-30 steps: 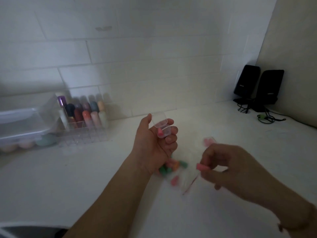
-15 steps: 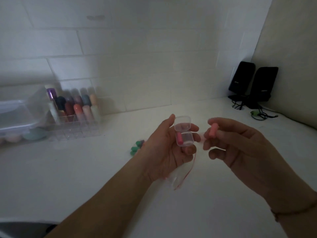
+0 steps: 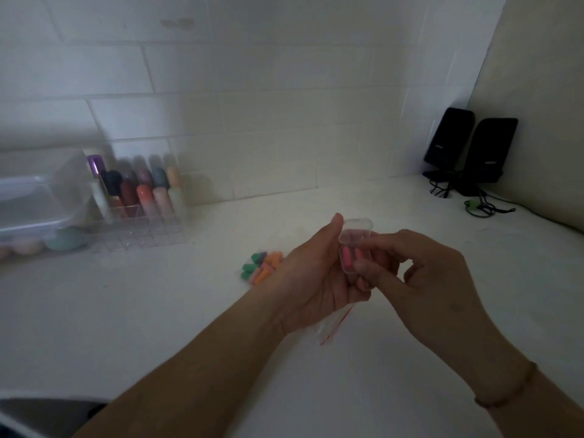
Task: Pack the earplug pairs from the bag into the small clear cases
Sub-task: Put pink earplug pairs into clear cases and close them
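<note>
**Pink pair going into an open case, held above the table**

On the white table [image 3: 158, 311], a clear organizer [image 3: 139, 216] of coloured tubes stands at the back left beside a lidded plastic box [image 3: 34, 203]. Two black speakers [image 3: 471, 147] sit in the far right corner. The bag [image 3: 328, 327], clear with a red strip, lies under the hands, partly hidden by the left wrist; loose green and orange earplugs [image 3: 262, 267] show just left of it.

The left hand [image 3: 313, 279] grips the small clear case [image 3: 354, 248] upright, long axis vertical, lid [image 3: 357, 227] hinged open at the top. Two pink earplugs [image 3: 347, 259] stand lengthwise inside. The right hand [image 3: 420, 279] has curled fingers, their tips at the case's lower front.
</note>
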Action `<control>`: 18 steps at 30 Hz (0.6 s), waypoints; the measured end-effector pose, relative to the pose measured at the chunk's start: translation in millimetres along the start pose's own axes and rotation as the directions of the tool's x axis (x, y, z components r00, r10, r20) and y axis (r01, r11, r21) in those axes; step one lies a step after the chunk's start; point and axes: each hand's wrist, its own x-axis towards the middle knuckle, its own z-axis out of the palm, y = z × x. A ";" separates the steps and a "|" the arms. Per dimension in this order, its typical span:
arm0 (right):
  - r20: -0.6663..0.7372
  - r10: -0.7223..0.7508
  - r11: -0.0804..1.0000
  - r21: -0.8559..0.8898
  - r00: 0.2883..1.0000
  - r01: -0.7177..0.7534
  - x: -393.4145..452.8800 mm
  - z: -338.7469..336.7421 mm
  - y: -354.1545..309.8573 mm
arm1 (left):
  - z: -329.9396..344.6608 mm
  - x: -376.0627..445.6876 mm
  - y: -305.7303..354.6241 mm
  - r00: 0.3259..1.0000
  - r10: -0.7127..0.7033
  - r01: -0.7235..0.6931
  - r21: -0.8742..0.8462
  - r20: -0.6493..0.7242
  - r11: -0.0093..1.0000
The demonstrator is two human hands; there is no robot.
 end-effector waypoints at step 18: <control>0.113 0.263 0.953 0.126 0.958 -0.276 1.5 -8.6 8.1 | 0.1 -6.5 -11.1 0.874 0.445 -0.414 0.776 0.194 0.476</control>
